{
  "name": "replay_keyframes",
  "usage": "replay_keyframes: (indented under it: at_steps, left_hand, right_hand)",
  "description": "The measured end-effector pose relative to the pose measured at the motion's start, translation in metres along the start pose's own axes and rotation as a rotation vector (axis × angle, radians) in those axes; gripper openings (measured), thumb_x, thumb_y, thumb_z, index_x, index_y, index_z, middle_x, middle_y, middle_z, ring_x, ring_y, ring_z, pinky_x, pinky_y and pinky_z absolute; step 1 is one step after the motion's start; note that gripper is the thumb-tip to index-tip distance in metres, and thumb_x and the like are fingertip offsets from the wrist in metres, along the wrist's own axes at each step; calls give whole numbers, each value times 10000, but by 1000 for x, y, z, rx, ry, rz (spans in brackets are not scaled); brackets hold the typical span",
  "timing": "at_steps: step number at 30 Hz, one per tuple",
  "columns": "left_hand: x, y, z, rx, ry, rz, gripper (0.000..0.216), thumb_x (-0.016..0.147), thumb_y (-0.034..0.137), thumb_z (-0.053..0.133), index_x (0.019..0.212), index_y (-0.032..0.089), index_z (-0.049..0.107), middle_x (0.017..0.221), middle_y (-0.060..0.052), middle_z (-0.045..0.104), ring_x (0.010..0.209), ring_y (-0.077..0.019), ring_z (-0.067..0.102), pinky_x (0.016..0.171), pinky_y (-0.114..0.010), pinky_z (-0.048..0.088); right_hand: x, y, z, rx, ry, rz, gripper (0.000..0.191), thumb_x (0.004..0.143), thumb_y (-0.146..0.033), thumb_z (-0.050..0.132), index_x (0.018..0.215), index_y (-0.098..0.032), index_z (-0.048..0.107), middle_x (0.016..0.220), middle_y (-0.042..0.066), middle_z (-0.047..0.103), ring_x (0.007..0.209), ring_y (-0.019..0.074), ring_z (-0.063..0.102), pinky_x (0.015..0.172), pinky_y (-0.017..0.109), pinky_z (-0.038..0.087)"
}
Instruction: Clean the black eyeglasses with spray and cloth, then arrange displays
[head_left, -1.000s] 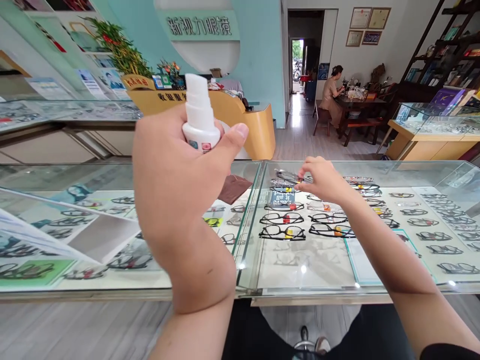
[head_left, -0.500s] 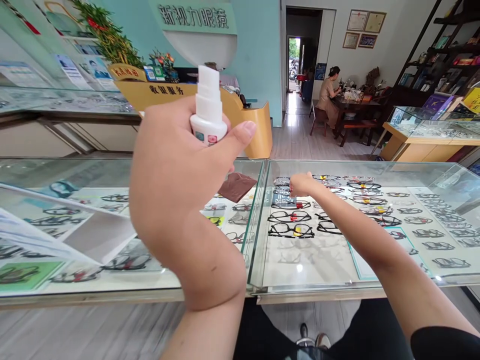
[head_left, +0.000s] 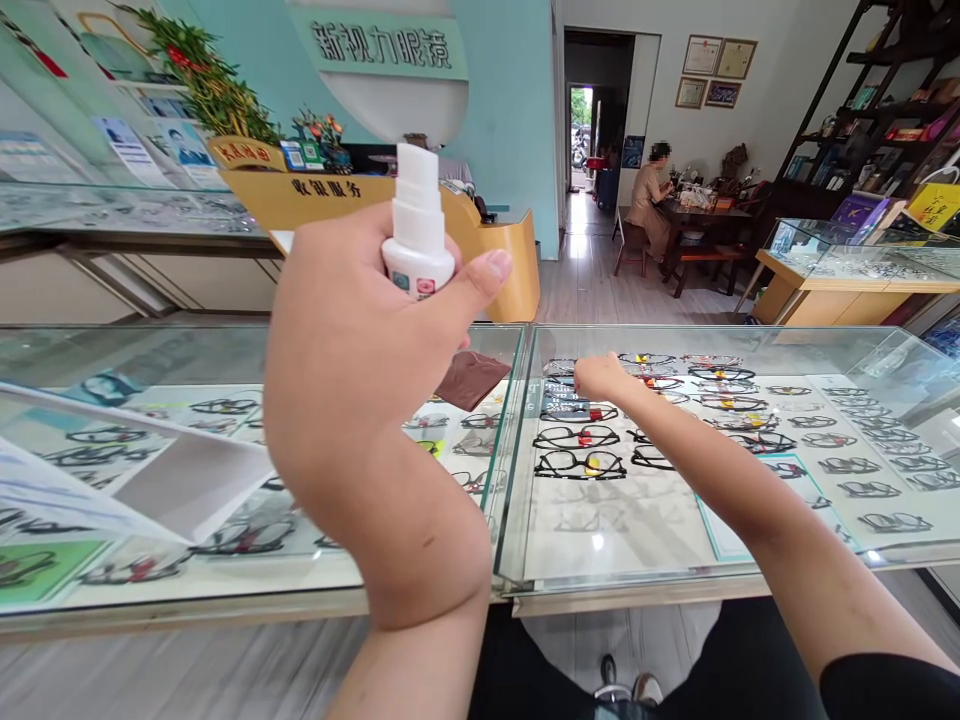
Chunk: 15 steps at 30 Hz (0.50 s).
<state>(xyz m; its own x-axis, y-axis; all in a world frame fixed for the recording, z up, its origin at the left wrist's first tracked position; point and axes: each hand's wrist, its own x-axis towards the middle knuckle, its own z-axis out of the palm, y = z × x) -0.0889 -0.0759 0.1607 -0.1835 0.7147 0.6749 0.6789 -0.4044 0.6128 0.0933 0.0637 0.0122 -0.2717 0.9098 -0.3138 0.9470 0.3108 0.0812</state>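
My left hand (head_left: 360, 330) is raised close to the camera, its fingers wrapped around a small white spray bottle (head_left: 418, 215). The bottle stands nearly upright, with its nozzle at the top; the hand hides its lower part. Just past the left thumb shows a brown cloth (head_left: 472, 380), partly behind the hand; whether it touches the hand I cannot tell. Over the right display case, my right hand (head_left: 600, 378) is closed near its far side, beside rows of eyeglasses (head_left: 577, 437). What its fingers hold, if anything, is hidden.
Glass display cases (head_left: 637, 575) filled with eyeglasses run across in front of me. An open white box (head_left: 187, 485) is on the left case. Behind stand a wooden counter (head_left: 514, 260) and, further off, a person (head_left: 649, 205) seated at a table.
The view has shifted slightly, so the cases sit a little lower and further left. Both hands keep nearly the same pose, and the left still holds the spray bottle.
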Motion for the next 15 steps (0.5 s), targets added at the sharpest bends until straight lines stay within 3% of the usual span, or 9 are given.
replay_keyframes:
  at_steps: [6,12,15]
  left_hand:
    - [0,-1,0,0,2,20,424,793,530,813,695,208,555,471,94,487,442,-111,470,772,-423,556]
    - [-2,2,-1,58,9,44,424,827,538,782,697,207,552,447,115,479,385,-86,422,658,-351,523]
    - [-4,8,-1,103,-14,-4,389,846,504,752,708,197,558,473,129,475,351,-55,378,623,-321,488]
  right_hand:
    - [-10,1,0,25,0,-18,355,915,-22,602,1180,-151,800,1179,198,822,1179,289,749,1110,422,401]
    - [-13,13,-14,106,54,23,325,999,-138,561,1188,-210,815,1238,152,819,1184,279,755,966,346,510]
    - [-2,15,-16,127,81,91,332,976,-128,600,1225,-208,804,1266,156,808,1177,282,758,970,358,528]
